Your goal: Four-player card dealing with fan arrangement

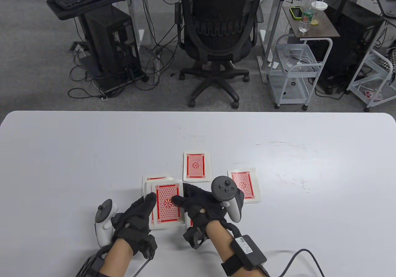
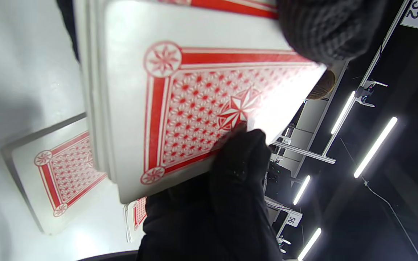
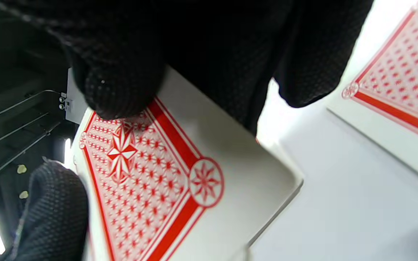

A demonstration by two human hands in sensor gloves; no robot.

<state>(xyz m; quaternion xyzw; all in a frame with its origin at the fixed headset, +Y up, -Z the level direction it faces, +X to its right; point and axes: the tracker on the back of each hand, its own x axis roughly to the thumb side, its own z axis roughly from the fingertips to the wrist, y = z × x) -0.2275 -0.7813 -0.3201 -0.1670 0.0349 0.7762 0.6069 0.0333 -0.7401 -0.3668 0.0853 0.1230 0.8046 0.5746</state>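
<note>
My left hand (image 1: pixel 140 215) holds the deck of red-backed cards (image 1: pixel 167 203) just above the table. My right hand (image 1: pixel 185 201) reaches across from the right, its thumb pressing on the back of the top card (image 3: pixel 151 181) and its other fingers at that card's right edge. In the left wrist view the deck (image 2: pixel 194 101) fills the frame, with my right hand's fingers (image 2: pixel 238 170) on it. Dealt face-down piles lie around: a left pile (image 1: pixel 155 178) partly under the deck, a far pile (image 1: pixel 197 165) and a right pile (image 1: pixel 244 185).
The white table (image 1: pixel 77 153) stretches wide on both sides of the cards. A further small bit of card (image 1: pixel 189 222) shows under my right hand. An office chair (image 1: pixel 216 42) and carts stand beyond the far edge.
</note>
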